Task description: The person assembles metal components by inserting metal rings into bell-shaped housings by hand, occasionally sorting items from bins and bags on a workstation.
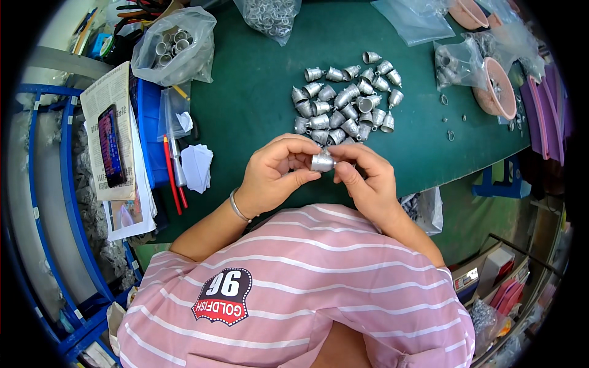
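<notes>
A small silver metal bell (322, 162) lies on its side between my two hands, just above the table's near edge. My left hand (270, 172) pinches its wide body between thumb and fingers. At the narrow end, where a small knob or loop sticks out, my right hand (371, 181) holds it with thumb and forefinger. Just beyond my fingers, a loose heap of several similar silver bells (350, 110) covers the middle of the table; some lie with their open mouths showing.
The green table (257, 80) carries a bag of bells (175, 52) at far left and a bag of metal rings (270, 18) at the back. A pink bowl (494, 92) stands right. Left are red pens (173, 178), white paper slips (196, 168) and a phone (110, 146) on newspaper.
</notes>
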A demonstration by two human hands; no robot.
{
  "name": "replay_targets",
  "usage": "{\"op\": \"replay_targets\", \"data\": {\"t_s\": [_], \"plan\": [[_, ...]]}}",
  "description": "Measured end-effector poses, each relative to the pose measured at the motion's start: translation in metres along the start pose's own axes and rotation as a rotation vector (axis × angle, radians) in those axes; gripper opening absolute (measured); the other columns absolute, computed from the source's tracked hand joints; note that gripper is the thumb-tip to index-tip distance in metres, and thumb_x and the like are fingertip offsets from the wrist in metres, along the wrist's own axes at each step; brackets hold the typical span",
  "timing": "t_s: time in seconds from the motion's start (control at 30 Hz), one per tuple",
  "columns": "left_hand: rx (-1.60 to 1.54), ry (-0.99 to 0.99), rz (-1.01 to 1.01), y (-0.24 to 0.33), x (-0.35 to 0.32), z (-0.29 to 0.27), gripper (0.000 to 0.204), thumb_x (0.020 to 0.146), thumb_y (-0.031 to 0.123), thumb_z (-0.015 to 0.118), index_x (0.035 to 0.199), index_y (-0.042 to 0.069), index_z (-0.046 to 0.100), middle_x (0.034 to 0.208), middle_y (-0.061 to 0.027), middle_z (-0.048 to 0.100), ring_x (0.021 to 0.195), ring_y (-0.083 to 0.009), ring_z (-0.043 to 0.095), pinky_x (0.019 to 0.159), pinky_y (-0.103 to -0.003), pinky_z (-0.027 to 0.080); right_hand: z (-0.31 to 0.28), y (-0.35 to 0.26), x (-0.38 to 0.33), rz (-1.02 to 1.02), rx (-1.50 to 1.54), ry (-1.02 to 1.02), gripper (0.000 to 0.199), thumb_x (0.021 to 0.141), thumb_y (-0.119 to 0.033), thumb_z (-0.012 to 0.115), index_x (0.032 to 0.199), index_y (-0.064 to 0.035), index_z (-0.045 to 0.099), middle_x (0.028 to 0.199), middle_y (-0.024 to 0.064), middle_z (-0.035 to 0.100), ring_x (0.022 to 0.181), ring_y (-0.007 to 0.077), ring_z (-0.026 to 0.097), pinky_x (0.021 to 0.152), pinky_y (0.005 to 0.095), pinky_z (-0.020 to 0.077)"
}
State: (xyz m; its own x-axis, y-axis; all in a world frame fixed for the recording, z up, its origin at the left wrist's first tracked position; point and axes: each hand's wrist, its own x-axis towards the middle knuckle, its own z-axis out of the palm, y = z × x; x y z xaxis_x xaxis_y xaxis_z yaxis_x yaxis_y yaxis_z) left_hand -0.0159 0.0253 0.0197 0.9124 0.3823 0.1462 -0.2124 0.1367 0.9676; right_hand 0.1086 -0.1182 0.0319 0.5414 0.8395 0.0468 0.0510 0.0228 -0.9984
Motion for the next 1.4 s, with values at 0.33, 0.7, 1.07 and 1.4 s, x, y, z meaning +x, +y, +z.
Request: {"op": "replay_targets", "data": {"t_s": [0.33,0.7,1.07,1.4], "plan": [[-0.014,-0.049,-0.037,0.003,-0.001,-0.002,0.036,0.074,-0.013,0.063,0.108,-0.006,0.053,0.111,-0.0131,0.051,0.098,-0.0185,0.057,0.084,-0.029,0.050,0.000,-0.004,0.005,-0.432,-0.226,0.021,0.023,0.071,0.003,0.069,0.094,0.0005,0.062,0.089,0.0107,0.061,0.074,0.0177,0.058,0.059,0.0256,0.0468],[0.186,-0.004,0.032,0.008,0.001,0.003,0.030,0.073,-0.007,0.068,0.101,-0.003,0.059,0.100,-0.0091,0.054,0.083,-0.0131,0.058,0.071,-0.023,0.049,-0.001,0.005,0.004,-0.314,-0.124,-0.023,0.025,0.071,0.006,0.067,0.096,0.0014,0.062,0.094,0.0117,0.063,0.080,0.0191,0.060,0.065,0.0266,0.0485],[0.331,0.022,0.117,0.008,0.001,0.004,0.028,0.069,0.001,0.075,0.095,0.000,0.063,0.090,-0.0060,0.057,0.072,-0.0094,0.056,0.062,-0.020,0.046,0.001,0.004,-0.005,-0.048,0.077,-0.088,0.026,0.078,0.000,0.066,0.103,0.0016,0.060,0.089,0.0068,0.065,0.078,0.0125,0.061,0.069,0.0231,0.0475],[0.121,0.038,-0.037,0.002,-0.004,0.004,0.024,0.073,-0.004,0.070,0.095,-0.004,0.060,0.092,-0.0092,0.056,0.078,-0.0125,0.059,0.067,-0.022,0.049,-0.004,0.007,-0.005,0.462,0.719,-0.198,0.028,0.085,-0.008,0.060,0.110,0.0036,0.057,0.079,0.0104,0.062,0.059,0.0081,0.053,0.040,0.0172,0.0349]]}}
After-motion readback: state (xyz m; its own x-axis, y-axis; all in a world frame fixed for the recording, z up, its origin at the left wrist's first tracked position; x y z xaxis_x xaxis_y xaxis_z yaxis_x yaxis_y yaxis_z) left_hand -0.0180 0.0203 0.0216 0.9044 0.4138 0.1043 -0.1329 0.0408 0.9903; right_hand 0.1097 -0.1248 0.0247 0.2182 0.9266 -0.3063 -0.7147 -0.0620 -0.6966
